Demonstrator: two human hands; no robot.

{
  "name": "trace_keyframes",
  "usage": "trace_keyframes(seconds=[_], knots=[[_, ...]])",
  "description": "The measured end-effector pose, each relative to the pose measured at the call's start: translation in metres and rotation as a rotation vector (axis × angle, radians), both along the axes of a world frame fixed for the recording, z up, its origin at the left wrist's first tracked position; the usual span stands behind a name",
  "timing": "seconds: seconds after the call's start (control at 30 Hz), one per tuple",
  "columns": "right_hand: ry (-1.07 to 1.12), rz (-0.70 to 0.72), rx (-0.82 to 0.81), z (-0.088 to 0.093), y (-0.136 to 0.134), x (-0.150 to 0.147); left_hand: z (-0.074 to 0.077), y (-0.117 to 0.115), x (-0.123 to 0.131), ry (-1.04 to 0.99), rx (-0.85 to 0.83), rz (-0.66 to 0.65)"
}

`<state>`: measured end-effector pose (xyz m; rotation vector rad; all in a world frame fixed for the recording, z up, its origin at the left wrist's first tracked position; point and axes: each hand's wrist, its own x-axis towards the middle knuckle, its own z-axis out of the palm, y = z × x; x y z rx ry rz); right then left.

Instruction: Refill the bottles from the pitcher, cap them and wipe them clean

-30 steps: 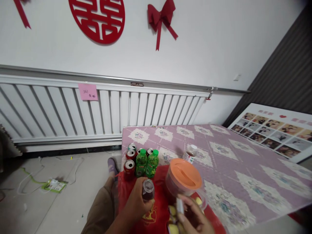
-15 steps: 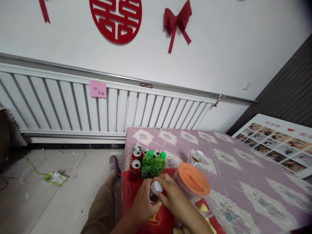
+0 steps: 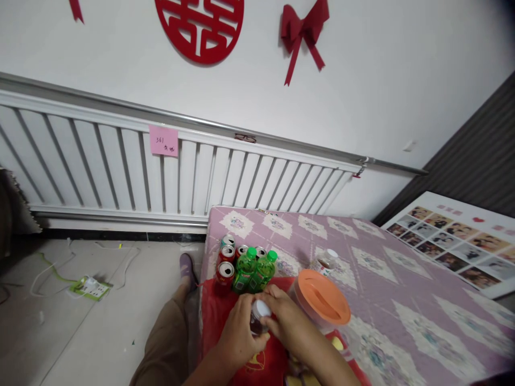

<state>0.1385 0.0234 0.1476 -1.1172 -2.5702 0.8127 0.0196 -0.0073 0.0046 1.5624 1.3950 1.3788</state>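
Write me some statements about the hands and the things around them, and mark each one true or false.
1. The left hand grips a small bottle. True.
2. The right hand is away from that bottle. False: its fingers are on the bottle's white cap.
3. Two green bottles stand beside red cans. True.
4. The big container's lid is blue. False: it is orange.
5. The note on the radiator is yellow. False: it is pink.
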Motion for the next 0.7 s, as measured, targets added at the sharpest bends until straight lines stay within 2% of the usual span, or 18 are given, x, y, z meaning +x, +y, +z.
trace_keyframes(seconds=[0.17, 0.57, 0.7], knots=[[-0.041, -0.134, 0.024, -0.008, 0.000, 0.000, -0.001, 0.000, 0.001, 0.023, 0.017, 0.003], [-0.149, -0.534, 0.260, -0.040, -0.015, -0.014, 0.002, 0.000, -0.001, 0.010, 0.035, -0.021], [-0.067, -0.547, 0.289, -0.048, -0.016, -0.013, 0.002, 0.000, 0.000, 0.013, 0.041, -0.023]])
